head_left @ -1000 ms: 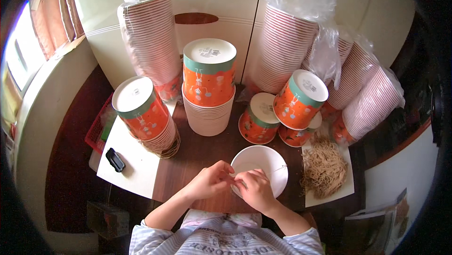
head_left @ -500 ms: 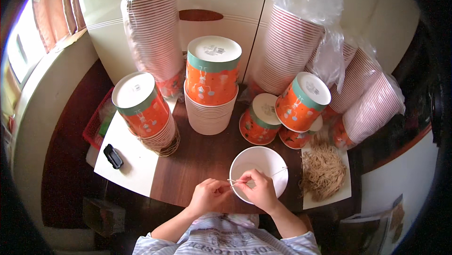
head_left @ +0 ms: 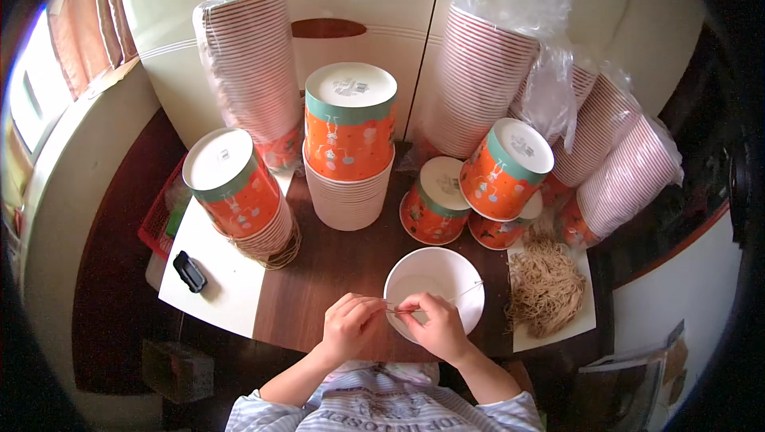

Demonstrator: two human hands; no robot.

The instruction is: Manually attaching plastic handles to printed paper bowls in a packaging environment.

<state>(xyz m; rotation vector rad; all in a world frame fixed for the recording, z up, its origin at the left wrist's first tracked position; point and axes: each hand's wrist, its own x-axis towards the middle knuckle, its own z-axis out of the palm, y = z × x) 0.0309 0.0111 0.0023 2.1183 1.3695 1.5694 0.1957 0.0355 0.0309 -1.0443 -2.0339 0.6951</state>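
Note:
Just in front of me a white paper tub (head_left: 430, 263) stands with its mouth up. My right hand (head_left: 437, 328), held over the tub's near side, pinches a thin pale string (head_left: 465, 292). One stretch of this string runs from the right fingers across the tub to its right rim. Beside the tub, my left hand (head_left: 349, 327) has its thumb and fingers closed on the short end that reaches between both hands. A loose heap of tan strings (head_left: 550, 292) lies on a white sheet to the right.
Upside-down orange and green tubs stand in a left stack (head_left: 231, 185), a middle stack (head_left: 351, 141) and a small right group (head_left: 506, 169). Behind them rise tall plastic-wrapped tub stacks (head_left: 488, 81). A black plastic holder (head_left: 190, 272) lies on a white board at left.
My left hand has come up slightly and its fingers have closed in on the string's end near the right fingers. The view has shifted a little; the tubs stay where they were.

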